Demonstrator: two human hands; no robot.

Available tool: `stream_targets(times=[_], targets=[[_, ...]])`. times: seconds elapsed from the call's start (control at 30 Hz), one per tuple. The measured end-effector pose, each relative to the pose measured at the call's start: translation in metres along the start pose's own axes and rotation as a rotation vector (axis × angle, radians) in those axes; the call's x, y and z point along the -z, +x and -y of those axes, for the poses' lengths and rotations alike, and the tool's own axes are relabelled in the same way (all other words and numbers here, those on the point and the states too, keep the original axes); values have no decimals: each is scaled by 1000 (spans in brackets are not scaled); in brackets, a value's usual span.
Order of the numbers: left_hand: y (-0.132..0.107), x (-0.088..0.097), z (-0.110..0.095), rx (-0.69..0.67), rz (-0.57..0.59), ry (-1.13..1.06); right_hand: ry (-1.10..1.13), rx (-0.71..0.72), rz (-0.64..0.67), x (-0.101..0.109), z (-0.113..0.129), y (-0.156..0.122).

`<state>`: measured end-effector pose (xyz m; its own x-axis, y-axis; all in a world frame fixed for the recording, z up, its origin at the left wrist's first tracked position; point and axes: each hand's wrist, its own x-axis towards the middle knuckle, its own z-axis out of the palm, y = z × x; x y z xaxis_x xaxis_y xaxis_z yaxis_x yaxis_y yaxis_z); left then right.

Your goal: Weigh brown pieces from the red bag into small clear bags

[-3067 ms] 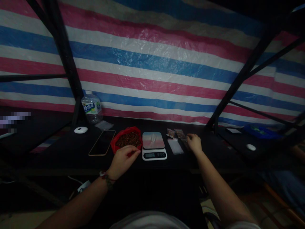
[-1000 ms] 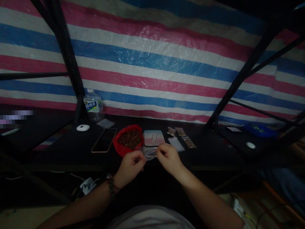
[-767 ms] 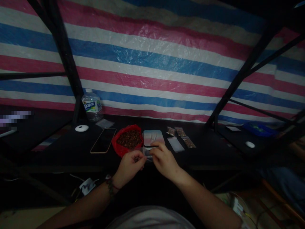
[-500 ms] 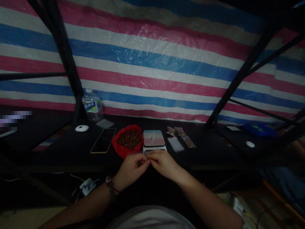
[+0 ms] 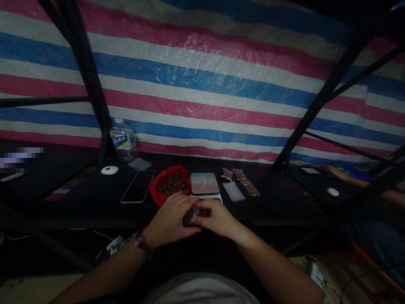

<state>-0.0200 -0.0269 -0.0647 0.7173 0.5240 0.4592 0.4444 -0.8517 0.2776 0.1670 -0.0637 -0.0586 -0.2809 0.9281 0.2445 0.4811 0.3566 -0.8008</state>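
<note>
My left hand and my right hand meet at the front edge of the dark table, both pinching a small clear plastic bag between them. The bag's mouth looks spread by my fingers; what is inside is too dark to tell. Just behind my hands sit a red bag of brown seeds and a small digital scale. Three filled little bags and an empty clear one lie right of the scale.
A phone lies left of the red bag, with a white round object and a water bottle farther back. Black frame posts rise at both sides. Another person's arm reaches over the right-hand table.
My right hand came back from the small bags at the right and joined my left hand with a clear bag. Both hands have since lowered slightly and the left fingers now cover the bag.
</note>
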Motion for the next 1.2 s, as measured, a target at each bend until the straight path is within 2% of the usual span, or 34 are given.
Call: stream_targets(times=[0.17,0.43,0.53,0.63,0.7,0.77,0.8,0.87,0.97,1.07,1.13,1.2], targets=[[0,0,-3,48,-4,-50,-8,63,15,2,-6,3],[2,-6,-8,111,45,-72,-115,-25,-11,4,-5,1],[1,-6,-10,142,63,-86,-90,-11,-5,4,-4,0],[1,-1,-5,158,28,-92,-40,29,-88,10,-8,7],[1,6,4,188,-51,-58,-88,39,-241,19,-18,19],[1,17,19,267,-161,-26,-230,13,-409,30,-33,36],[1,22,28,326,-214,-29,-321,-13,-453,35,-42,46],[-1,32,49,493,-322,-63,-482,-71,-433,43,-60,64],[-6,43,77,733,-376,-60,-607,-163,-279,47,-83,86],[-10,50,90,825,-275,12,-621,-175,-175,43,-94,96],[-12,52,87,752,-178,32,-585,-128,-187,39,-94,100],[-13,51,79,599,-74,0,-515,-59,-224,34,-90,101]])
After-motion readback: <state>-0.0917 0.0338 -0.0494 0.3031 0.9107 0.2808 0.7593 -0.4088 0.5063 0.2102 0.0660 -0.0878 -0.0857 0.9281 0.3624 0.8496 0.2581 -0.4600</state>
